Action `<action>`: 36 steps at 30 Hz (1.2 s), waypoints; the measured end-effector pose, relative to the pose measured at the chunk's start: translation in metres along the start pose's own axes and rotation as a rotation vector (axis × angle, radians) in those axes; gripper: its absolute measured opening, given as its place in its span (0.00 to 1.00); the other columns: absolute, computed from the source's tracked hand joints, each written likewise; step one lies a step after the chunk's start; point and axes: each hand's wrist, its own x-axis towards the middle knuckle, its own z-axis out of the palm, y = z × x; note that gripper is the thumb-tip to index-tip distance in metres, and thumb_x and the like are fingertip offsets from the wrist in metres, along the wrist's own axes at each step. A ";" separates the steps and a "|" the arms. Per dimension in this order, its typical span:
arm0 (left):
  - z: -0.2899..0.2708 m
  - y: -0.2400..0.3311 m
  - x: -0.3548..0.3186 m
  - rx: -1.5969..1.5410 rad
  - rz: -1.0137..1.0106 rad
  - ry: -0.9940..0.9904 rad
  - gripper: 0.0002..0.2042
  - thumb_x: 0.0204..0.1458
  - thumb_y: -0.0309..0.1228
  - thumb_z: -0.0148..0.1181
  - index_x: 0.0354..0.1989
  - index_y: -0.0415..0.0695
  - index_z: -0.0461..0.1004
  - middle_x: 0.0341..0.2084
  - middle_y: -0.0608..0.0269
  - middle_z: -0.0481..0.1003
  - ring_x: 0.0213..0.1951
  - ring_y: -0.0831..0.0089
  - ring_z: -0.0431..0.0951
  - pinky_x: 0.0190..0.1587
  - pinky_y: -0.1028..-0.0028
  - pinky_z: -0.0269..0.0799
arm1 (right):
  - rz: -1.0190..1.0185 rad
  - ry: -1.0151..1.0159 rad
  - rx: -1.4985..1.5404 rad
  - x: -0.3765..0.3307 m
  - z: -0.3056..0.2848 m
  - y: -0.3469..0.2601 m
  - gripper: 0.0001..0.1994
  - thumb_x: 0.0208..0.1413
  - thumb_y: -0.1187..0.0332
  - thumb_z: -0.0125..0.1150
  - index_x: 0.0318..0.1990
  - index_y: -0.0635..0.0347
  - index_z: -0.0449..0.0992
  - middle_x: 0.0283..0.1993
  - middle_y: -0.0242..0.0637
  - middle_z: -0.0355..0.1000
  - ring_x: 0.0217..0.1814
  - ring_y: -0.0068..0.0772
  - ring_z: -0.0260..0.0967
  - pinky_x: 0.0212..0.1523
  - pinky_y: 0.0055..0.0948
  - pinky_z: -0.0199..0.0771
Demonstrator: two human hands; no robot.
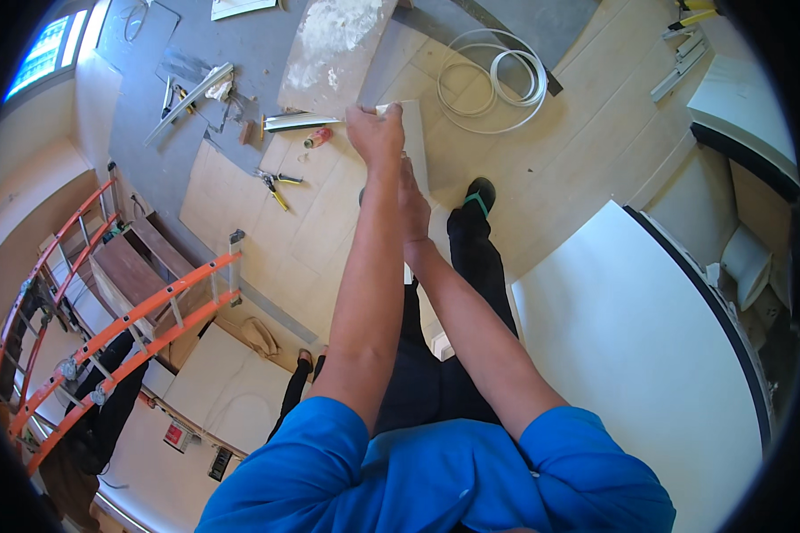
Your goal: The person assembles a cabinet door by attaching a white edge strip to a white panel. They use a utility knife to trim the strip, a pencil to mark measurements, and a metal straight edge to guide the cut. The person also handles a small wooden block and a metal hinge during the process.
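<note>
Both arms stretched forward and up from blue sleeves, over black trousers. Left hand point(375, 133) closed over the top edge of a narrow white strip point(415, 142), fingers wrapped round it, thumb side toward the metal rail. Right hand point(412, 206) set just below that grip, pressed flat along the same strip; whether its fingers close on the strip, cannot tell, since the left forearm hides them. Strip upright between the two hands, lower end hidden behind the arms. Just left of the upper grip, a short shiny metal rail point(300, 121) lying flat, and a small red can point(318, 137) beside it. Farther left and below the grip, yellow-handled pliers point(277, 186) on the pale wooden floor point(551, 169). Right of and above the grip, a coil of white cable point(496, 80) on the floor, well apart from the hands. Below and right of the lower hand, a black shoe point(480, 194). Far right of both hands, a large white board point(631, 355). Far left and below, an orange scaffold frame point(124, 320). Above the grip, a plaster-smeared board point(333, 44) lying on grey sheeting.
</note>
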 end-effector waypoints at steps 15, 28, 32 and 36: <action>0.012 0.011 0.016 0.028 -0.028 -0.081 0.18 0.37 0.32 0.71 0.25 0.35 0.67 0.22 0.52 0.71 0.26 0.60 0.71 0.33 0.61 0.70 | 0.124 -0.136 0.090 0.017 -0.032 -0.021 0.39 0.62 0.62 0.60 0.76 0.64 0.48 0.78 0.52 0.53 0.69 0.56 0.68 0.54 0.43 0.82; 0.011 0.011 0.016 -0.077 0.067 -0.134 0.18 0.36 0.25 0.68 0.22 0.40 0.59 0.21 0.68 0.59 0.26 0.75 0.59 0.28 0.70 0.60 | 0.091 -0.063 0.083 0.016 -0.032 -0.019 0.37 0.63 0.63 0.59 0.75 0.64 0.48 0.77 0.53 0.55 0.69 0.57 0.67 0.55 0.45 0.81; 0.011 0.013 0.012 -0.021 0.067 -0.141 0.16 0.37 0.30 0.68 0.26 0.37 0.66 0.20 0.55 0.67 0.25 0.63 0.66 0.33 0.61 0.68 | 0.059 -0.016 0.069 0.013 -0.032 -0.014 0.36 0.63 0.64 0.58 0.74 0.63 0.50 0.77 0.51 0.57 0.65 0.59 0.71 0.52 0.45 0.82; 0.007 0.015 0.001 0.001 0.084 -0.003 0.19 0.38 0.30 0.75 0.28 0.38 0.67 0.26 0.56 0.69 0.29 0.61 0.69 0.37 0.62 0.70 | 0.065 -0.039 0.073 0.015 -0.029 -0.013 0.36 0.63 0.64 0.58 0.74 0.64 0.50 0.76 0.52 0.58 0.61 0.59 0.74 0.48 0.46 0.83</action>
